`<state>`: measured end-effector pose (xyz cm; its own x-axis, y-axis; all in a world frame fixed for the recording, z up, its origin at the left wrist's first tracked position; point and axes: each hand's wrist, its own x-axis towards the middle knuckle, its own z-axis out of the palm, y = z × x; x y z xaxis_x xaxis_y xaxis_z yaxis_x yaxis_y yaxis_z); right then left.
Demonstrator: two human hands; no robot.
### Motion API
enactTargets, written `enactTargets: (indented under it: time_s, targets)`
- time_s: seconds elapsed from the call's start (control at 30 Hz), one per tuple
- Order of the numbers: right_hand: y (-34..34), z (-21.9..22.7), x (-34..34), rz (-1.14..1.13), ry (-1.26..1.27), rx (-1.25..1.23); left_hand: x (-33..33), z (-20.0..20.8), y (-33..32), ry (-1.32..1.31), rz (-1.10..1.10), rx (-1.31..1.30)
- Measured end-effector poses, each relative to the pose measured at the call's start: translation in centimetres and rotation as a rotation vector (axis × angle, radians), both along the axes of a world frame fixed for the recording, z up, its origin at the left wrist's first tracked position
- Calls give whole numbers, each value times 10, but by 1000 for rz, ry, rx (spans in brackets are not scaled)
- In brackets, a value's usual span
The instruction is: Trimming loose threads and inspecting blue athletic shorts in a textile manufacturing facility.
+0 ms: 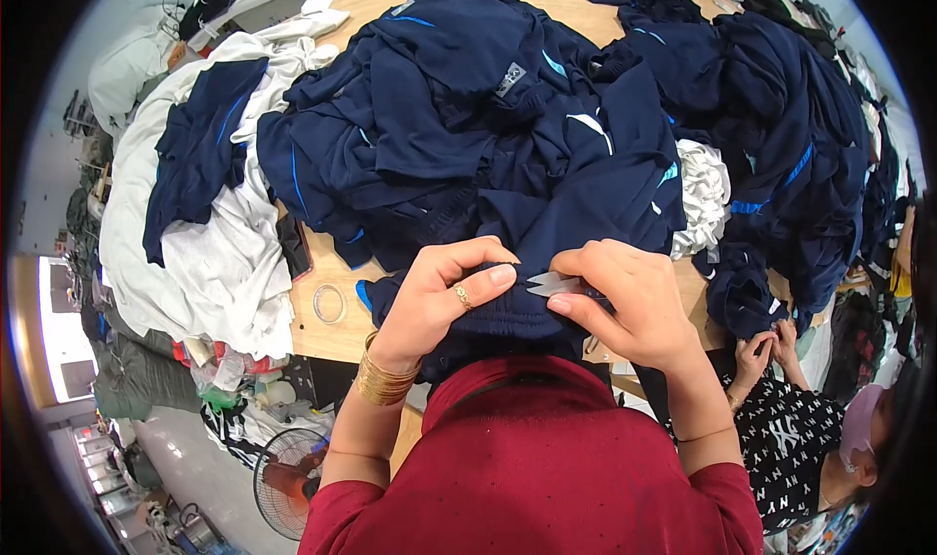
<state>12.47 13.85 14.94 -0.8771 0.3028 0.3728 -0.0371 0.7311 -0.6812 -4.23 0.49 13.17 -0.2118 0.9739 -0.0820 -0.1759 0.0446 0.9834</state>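
The left hand (439, 306) is pinching the gathered band of a navy garment (503, 319) between thumb and index finger at the near edge of the table (317, 340), and the band is running left to right. The right hand (634, 306) is gripping small snips (556, 285) over the cloth, their long axis lying roughly along that edge, slightly parted blades pointing left toward the left hand.

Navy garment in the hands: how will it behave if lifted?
The navy garment will likely flop, since its cloth bunches and creases softly. Its gathered band may stretch when pulled, judging by the close puckers.
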Motion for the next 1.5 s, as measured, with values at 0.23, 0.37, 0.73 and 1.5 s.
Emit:
enactTargets:
  time_s: [0.23,0.37,0.73,1.5]
  targets:
    - [1,-3,3,-6,-18,28,1,-3,0,12,-16,23]
    - [2,-2,3,-30,29,-12,1,-3,-1,-10,-4,30]
    - [3,-1,4,-4,32,14,3,-6,-1,-63,5,28]
    - [4,8,8,-15,-36,174,6,7,2,191,-17,2]
